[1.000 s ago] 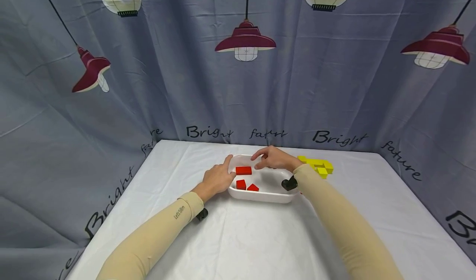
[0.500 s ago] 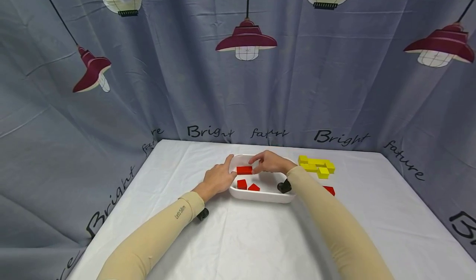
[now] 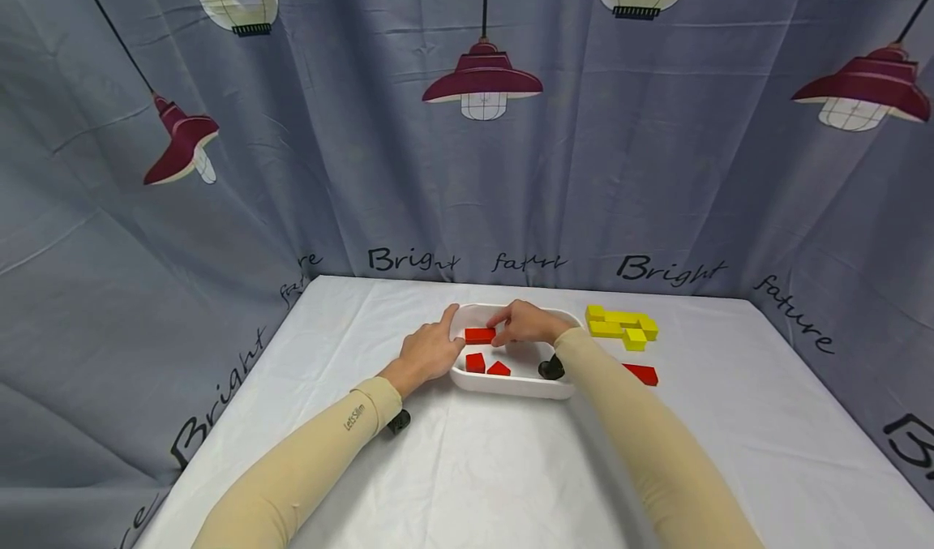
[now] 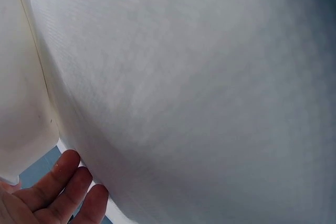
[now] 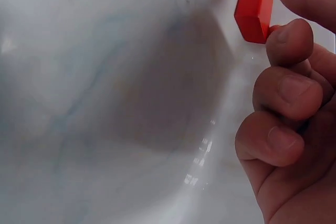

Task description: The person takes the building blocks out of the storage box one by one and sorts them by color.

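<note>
A white tray (image 3: 511, 386) lies on the table, with red and black pieces inside. My left hand (image 3: 426, 349) holds the tray's left end, thumb at the inner side of the rim; in the left wrist view its fingers (image 4: 58, 177) lie near the tray wall. At the back left of the tray is a long red block (image 3: 477, 336). My right hand (image 3: 531, 322) pinches the block's right end between thumb and index finger, its other fingers curled in the right wrist view. A red cube (image 3: 475, 362) and a red triangular block (image 3: 499, 368) lie in front of it.
A black piece (image 3: 550, 368) lies in the tray's right end, partly behind the right sleeve. Yellow blocks (image 3: 616, 324) stand right of the tray, with a red block (image 3: 643, 374) nearer. Another black object (image 3: 399, 422) shows beside the left sleeve.
My right hand has moved left and slightly down to the long red block's end. The red block on the right has come out from behind my sleeve. The left hand has stayed put.
</note>
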Demonstrator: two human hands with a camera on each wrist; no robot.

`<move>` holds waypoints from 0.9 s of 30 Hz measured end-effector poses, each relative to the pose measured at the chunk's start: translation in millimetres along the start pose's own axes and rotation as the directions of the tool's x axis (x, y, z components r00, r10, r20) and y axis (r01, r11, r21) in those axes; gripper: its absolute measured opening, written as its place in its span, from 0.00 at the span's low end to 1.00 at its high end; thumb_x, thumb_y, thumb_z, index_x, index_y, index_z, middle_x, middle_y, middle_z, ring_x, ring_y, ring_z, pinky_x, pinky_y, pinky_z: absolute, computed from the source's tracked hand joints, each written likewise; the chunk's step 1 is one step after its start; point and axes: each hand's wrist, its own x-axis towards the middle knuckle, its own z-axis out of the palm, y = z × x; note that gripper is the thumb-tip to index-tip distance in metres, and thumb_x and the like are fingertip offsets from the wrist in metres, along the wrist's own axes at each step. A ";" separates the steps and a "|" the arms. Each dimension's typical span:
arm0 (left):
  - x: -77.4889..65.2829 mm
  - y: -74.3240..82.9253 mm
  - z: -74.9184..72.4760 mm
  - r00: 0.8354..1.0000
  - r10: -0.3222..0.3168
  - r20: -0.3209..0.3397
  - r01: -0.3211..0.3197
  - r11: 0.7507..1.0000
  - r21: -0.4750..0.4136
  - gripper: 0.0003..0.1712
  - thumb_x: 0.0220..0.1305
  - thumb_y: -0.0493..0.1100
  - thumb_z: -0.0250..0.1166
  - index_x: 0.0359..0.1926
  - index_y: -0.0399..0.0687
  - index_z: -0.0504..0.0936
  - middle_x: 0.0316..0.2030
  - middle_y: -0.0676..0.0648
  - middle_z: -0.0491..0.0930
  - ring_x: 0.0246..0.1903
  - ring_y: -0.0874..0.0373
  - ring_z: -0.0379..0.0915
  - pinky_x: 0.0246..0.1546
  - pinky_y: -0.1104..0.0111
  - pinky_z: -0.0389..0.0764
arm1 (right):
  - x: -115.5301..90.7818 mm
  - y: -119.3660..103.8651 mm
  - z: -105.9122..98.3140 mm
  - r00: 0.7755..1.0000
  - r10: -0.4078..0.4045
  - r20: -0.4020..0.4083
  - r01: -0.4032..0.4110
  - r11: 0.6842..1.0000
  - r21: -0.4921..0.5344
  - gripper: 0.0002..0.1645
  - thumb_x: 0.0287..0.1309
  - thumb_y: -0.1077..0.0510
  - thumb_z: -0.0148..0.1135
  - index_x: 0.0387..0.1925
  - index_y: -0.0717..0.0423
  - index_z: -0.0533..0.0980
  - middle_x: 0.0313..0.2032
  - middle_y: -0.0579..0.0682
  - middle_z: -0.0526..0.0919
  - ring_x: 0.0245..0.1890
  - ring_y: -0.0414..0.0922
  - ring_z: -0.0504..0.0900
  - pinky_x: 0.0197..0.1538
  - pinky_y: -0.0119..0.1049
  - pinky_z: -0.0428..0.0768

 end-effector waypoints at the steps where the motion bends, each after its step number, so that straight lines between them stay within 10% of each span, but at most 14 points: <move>1: 0.1 0.0 0.4 1.000 -0.001 0.002 0.001 1.000 0.001 0.39 0.71 0.56 0.50 0.79 0.62 0.50 0.57 0.41 0.81 0.50 0.48 0.80 0.45 0.52 0.80 | -0.4 -0.5 0.6 1.000 0.001 0.001 -0.001 1.000 -0.010 0.27 0.55 0.55 0.73 0.58 0.53 0.82 0.23 0.49 0.78 0.27 0.46 0.77 0.34 0.33 0.73; 27: 0.8 0.2 0.0 1.000 0.001 -0.011 -0.001 1.000 0.003 0.39 0.71 0.57 0.51 0.79 0.62 0.50 0.57 0.40 0.81 0.52 0.47 0.80 0.46 0.50 0.79 | 1.1 2.3 6.3 0.999 -0.023 -0.028 0.018 0.986 -0.168 0.13 0.53 0.58 0.73 0.42 0.53 0.84 0.28 0.47 0.79 0.28 0.42 0.75 0.35 0.33 0.72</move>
